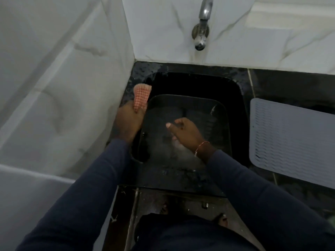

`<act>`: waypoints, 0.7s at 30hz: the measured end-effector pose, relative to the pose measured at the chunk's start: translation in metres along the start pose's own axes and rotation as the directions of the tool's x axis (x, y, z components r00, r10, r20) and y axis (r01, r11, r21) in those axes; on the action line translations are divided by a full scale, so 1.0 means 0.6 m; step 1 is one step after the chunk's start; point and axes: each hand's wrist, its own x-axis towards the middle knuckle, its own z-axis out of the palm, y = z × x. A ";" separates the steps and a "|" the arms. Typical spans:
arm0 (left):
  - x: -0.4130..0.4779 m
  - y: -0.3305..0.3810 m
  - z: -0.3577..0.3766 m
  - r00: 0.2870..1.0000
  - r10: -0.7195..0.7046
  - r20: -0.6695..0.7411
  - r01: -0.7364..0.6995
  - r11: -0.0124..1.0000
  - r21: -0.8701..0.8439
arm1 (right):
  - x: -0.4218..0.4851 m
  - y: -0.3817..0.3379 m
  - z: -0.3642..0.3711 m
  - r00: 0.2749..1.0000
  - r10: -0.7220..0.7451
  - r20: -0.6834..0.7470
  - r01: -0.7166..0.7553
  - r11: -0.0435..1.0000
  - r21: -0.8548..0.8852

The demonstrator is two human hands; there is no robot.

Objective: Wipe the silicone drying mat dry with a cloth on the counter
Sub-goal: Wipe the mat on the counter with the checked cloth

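Head view, status check:

1. Drying mat [290, 140]: grey, ribbed w/ wavy rows, lies flat on the desk [299, 84] just right of the sink [199, 82]. Its left edge runs along the sink's right rim; its far-right part is cut off by the frame. Neither hand touches it. Wet or dry cannot be told from this pic.
2. Cloth [141, 96]: red-and-white check, bunched. The left hand [127, 122] grips it, fingers curled round the lower part, upper part sticking out. Position: sink's left rim, near the far-left corner, well apart from the mat.
3. Right hand [186, 134]: over a dark tray [208, 113] that sits in the sink. Fingers loosely curled, thumb out, nothing held. Contact w/ the tray: cannot tell, area is dim and blurred.
4. Tap [202, 26]: on the wall above the sink's far edge; no stream visible.

Progress, est.: cloth is in hand, so prep is done. Wiping proper not yet begun, since cloth and mat are on opposite sides of the sink. Remaining: bring cloth across to the mat, wipe the full ribbed face incl. edges.
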 end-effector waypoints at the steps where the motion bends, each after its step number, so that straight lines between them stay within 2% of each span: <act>1: -0.024 0.046 0.006 0.994 -0.056 0.094 0.079 0.962 -0.263 | -0.003 -0.002 -0.015 1.000 0.025 0.008 -0.026 0.990 0.139; 2: -0.054 0.090 0.013 0.969 -0.082 0.235 0.189 0.855 -0.482 | -0.007 -0.005 -0.030 0.999 0.030 0.022 -0.035 0.964 0.263; 3: -0.087 0.128 0.023 0.933 -0.045 0.358 0.272 0.740 -0.616 | -0.013 -0.009 -0.048 1.000 0.024 0.019 -0.029 0.938 0.345; 4: -0.119 0.166 0.037 0.900 0.047 0.434 0.281 0.701 -0.656 | -0.023 -0.008 -0.076 1.000 0.010 -0.010 -0.006 0.930 0.367; 7: -0.220 0.236 0.087 0.793 0.332 0.511 0.141 0.715 -0.684 | -0.065 0.028 -0.157 0.990 -0.003 -0.143 0.066 0.896 0.439; 9: -0.267 0.253 0.117 0.715 0.435 0.547 0.120 0.694 -0.710 | -0.102 0.061 -0.196 0.982 0.073 -0.175 0.021 0.874 0.486; 11: -0.306 0.278 0.159 0.592 0.510 0.624 0.130 0.704 -0.698 | -0.144 0.110 -0.242 0.961 0.165 -0.224 -0.048 0.892 0.448; 12: -0.319 0.287 0.180 0.554 0.526 0.646 0.095 0.730 -0.677 | -0.160 0.138 -0.268 0.944 0.201 -0.262 -0.080 0.909 0.409; 14: -0.338 0.307 0.225 0.574 0.511 0.640 -0.035 0.796 -0.604 | -0.192 0.188 -0.337 0.895 0.262 -0.360 -0.152 0.940 0.306; 15: -0.343 0.315 0.249 0.635 0.475 0.609 -0.082 0.825 -0.559 | -0.208 0.209 -0.375 0.872 0.265 -0.411 -0.184 0.956 0.226; 18: -0.358 0.330 0.312 0.794 0.243 0.558 -0.041 0.936 -0.349 | -0.243 0.281 -0.515 0.797 0.193 -0.572 -0.300 0.949 -0.096; 21: -0.369 0.325 0.356 0.856 0.153 0.494 -0.059 0.978 -0.199 | -0.256 0.347 -0.645 0.727 0.142 -0.671 -0.427 0.860 -0.280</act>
